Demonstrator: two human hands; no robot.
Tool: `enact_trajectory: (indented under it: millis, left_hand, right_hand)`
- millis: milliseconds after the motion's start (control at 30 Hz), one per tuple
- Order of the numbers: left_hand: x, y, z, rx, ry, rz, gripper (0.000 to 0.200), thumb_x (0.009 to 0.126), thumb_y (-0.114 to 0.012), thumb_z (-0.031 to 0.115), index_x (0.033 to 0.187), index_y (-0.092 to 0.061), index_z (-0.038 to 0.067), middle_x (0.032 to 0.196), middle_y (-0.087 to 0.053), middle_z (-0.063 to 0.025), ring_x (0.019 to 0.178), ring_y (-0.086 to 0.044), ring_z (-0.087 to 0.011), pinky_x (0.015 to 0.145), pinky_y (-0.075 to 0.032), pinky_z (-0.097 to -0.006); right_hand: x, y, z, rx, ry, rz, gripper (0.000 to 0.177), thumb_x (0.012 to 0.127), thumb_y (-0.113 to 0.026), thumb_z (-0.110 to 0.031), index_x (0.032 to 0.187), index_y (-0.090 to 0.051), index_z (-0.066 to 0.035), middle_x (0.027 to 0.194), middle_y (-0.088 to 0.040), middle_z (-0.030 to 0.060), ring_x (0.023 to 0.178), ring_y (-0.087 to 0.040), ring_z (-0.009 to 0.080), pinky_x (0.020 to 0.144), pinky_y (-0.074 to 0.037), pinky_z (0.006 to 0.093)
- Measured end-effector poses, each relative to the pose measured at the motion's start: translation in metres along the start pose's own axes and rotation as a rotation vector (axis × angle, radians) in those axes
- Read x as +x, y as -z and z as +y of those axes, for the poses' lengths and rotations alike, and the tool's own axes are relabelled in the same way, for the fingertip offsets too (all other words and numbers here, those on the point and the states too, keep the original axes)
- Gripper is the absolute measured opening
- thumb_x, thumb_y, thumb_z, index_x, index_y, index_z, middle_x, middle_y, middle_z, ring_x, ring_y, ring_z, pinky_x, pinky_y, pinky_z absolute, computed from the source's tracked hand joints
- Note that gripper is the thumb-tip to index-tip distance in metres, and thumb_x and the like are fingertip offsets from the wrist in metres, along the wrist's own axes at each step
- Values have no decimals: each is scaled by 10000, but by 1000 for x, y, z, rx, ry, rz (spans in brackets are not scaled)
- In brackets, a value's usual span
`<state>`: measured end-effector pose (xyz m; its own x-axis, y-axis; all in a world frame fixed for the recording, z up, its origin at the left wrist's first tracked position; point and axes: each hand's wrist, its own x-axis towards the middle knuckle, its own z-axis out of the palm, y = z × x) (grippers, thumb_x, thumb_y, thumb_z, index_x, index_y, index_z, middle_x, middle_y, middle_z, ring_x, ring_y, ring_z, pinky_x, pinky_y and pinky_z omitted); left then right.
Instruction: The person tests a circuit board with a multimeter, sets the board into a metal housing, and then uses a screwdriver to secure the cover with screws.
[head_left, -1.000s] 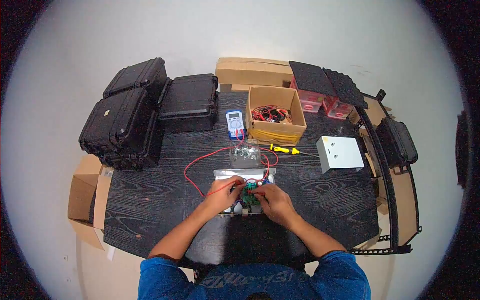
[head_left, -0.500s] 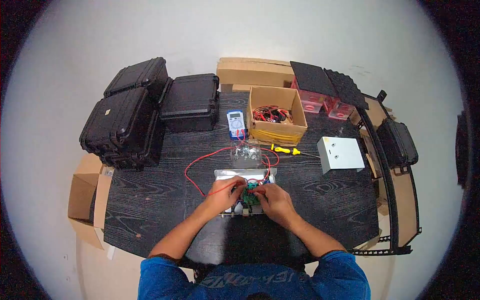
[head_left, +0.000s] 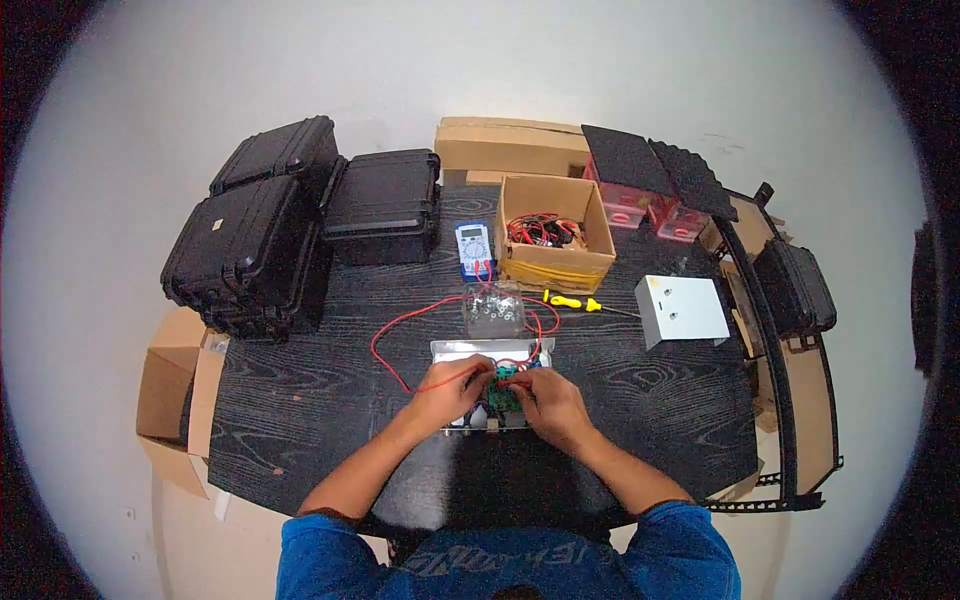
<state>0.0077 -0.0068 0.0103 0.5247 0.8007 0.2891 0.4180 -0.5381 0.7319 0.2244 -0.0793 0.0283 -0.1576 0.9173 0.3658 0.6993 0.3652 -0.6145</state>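
Note:
A green circuit board [head_left: 503,398] sits in an open white metal case [head_left: 460,348] at the table's near middle. My left hand [head_left: 448,391], fingers closed, holds a red test lead at the board's left side. From the right, my right hand [head_left: 550,402] pinches another red test probe over the board. The probe tips are too small to make out. Red leads [head_left: 390,330] run from a blue and white multimeter [head_left: 474,250] around a clear tray of small metal parts [head_left: 493,312].
Behind stands a cardboard box [head_left: 556,268] with cables. A yellow screwdriver [head_left: 572,301] and a white metal box [head_left: 684,310] lie to the right. Black cases [head_left: 380,205] stand at the left, pink-red boxes [head_left: 622,205] at the back right.

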Motion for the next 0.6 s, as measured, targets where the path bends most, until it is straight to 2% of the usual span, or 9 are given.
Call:
enact_trajectory:
  millis: [67,167,267,367,400,500,533,600]
  left_hand:
    - [0,1,1,15,10,-13,154,962,-698,105,1107,-722,58,1014,-760,-160,918,-760,-314,803,-600,-383]
    - [1,-1,-7,-48,-101,119,154,977,-687,111,1084,-672,1,933,-759,-135,834,-759,-262,758,-583,-364]
    - [4,4,-5,-426,131,185,170,1019,-652,108,1123,-651,-27,934,-761,-78,837,-724,-130,756,-567,-297]
    - [9,12,-13,-498,112,289,172,1050,-601,97,1161,-635,-30,955,-748,-55,864,-680,-71,749,-550,-264]
    - [12,17,-14,-450,134,282,215,1055,-568,73,1233,-624,-35,909,-725,-37,827,-678,-80,750,-546,-265]
    - [15,27,-12,-560,140,341,286,1067,-541,80,1320,-607,-35,834,-679,-15,776,-650,-78,745,-542,-268]
    - [15,31,-15,-533,172,325,372,1081,-514,108,1431,-569,-9,798,-641,-3,745,-622,-76,748,-538,-264]
    - [16,40,-20,-427,175,329,401,1089,-505,135,1469,-552,13,798,-638,4,741,-615,-61,733,-529,-257]
  right_hand:
    - [-1,-3,3,-12,-23,-13,145,991,-656,-195,1074,-726,-98,1025,-727,128,961,-712,343,841,-580,446]
    - [5,0,5,280,-89,-18,182,1038,-629,-228,1056,-711,-65,992,-728,121,923,-723,279,828,-573,409]
    - [15,9,31,378,-22,80,265,1097,-554,-264,1042,-655,-25,933,-721,98,837,-688,186,774,-557,353]
    - [23,9,52,840,-211,225,299,1127,-483,-281,1024,-593,-22,895,-705,74,771,-628,121,706,-529,306]
    - [26,17,47,819,-211,290,281,1139,-449,-263,1018,-556,-33,845,-683,62,692,-579,91,656,-494,265]
    - [27,22,76,628,-168,373,280,1138,-456,-263,1003,-549,-36,790,-648,43,656,-556,90,631,-479,256]
    - [28,23,82,625,-190,399,271,1129,-480,-238,1082,-609,-5,752,-617,28,644,-556,88,617,-477,258]
    - [29,23,91,517,-186,420,260,1115,-505,-209,1190,-639,1,752,-616,18,654,-566,79,616,-482,258]
